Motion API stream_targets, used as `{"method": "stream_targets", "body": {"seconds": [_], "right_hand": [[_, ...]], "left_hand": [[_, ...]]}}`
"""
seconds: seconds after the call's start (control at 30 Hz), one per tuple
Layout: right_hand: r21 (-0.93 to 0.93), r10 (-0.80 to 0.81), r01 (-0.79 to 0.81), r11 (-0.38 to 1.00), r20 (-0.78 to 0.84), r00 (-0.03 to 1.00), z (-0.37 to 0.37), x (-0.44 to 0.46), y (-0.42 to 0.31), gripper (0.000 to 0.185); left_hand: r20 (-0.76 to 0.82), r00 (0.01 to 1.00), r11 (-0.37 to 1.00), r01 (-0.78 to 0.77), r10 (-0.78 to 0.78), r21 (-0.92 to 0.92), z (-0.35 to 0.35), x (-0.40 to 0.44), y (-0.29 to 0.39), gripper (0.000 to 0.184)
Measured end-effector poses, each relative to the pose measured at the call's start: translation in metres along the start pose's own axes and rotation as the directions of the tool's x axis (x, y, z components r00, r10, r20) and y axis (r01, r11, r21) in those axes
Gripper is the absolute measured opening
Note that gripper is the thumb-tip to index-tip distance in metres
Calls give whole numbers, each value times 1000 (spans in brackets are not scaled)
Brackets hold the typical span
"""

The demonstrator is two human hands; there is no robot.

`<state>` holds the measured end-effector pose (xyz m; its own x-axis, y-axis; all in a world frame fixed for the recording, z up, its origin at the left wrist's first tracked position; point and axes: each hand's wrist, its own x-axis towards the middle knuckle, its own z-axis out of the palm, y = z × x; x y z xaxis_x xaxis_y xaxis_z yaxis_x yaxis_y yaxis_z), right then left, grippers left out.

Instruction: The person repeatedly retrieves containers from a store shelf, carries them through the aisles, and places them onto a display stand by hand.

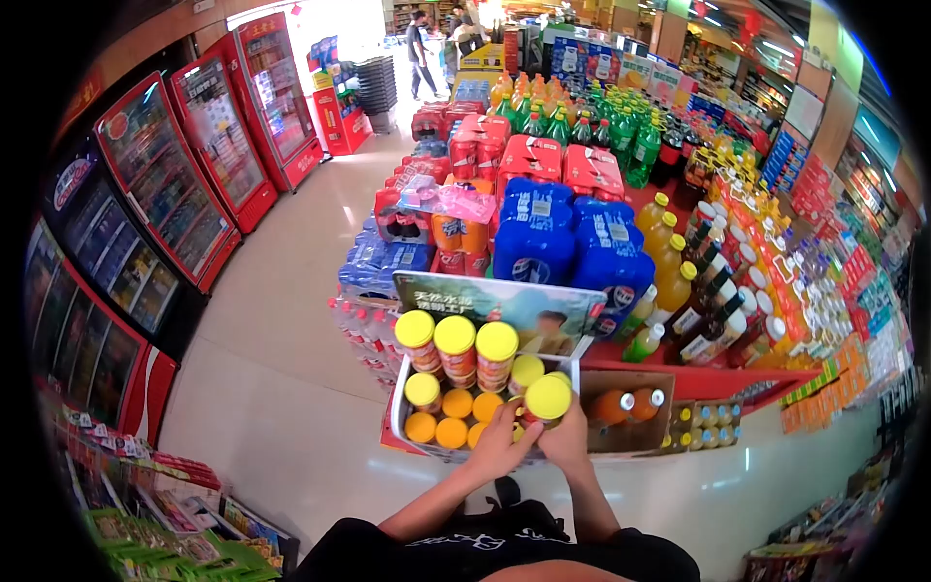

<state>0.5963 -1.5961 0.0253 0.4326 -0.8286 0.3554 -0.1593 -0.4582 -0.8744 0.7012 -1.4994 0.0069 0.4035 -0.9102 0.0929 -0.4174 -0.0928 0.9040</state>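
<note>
A canister with a yellow lid (548, 396) is held upright over the front right part of a white-rimmed display box (398, 412). My right hand (566, 435) is wrapped around its right side. My left hand (502, 442) has its fingers closed against the canister's lower left side; the fingertips are partly hidden. In the box, three taller yellow-lidded canisters (456, 349) stand raised along the back left. Several containers with orange lids (457, 404) sit lower, next to a few more yellow lids (423, 390). A printed sign board (446, 296) rises behind them.
Blue-wrapped drink packs (536, 233) and red packs (530, 160) are stacked beyond the box. Bottles (669, 257) crowd the red display table at right. A cardboard box with orange-brown bottles (613, 407) stands beside my right hand. Fridges (160, 175) line the left wall; people (419, 53) stand far back.
</note>
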Motion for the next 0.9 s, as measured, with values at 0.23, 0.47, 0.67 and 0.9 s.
{"method": "stream_targets", "body": {"seconds": [0.23, 0.47, 0.67, 0.9], "right_hand": [[-11, -99, 104, 995, 217, 971, -9, 55, 35, 65], [166, -103, 66, 984, 225, 969, -8, 78, 39, 57], [41, -33, 22, 999, 303, 952, -2, 80, 49, 72], [-9, -48, 53, 999, 324, 945, 8, 70, 49, 76]], "left_hand": [[-294, 947, 983, 84, -130, -166, 45, 34, -9, 59], [-426, 900, 995, 62, -91, -80, 63, 47, -6, 59], [-443, 888, 993, 108, -121, -54, 65, 48, -7, 60], [-432, 899, 997, 49, -67, -53, 55, 40, -13, 58]]}}
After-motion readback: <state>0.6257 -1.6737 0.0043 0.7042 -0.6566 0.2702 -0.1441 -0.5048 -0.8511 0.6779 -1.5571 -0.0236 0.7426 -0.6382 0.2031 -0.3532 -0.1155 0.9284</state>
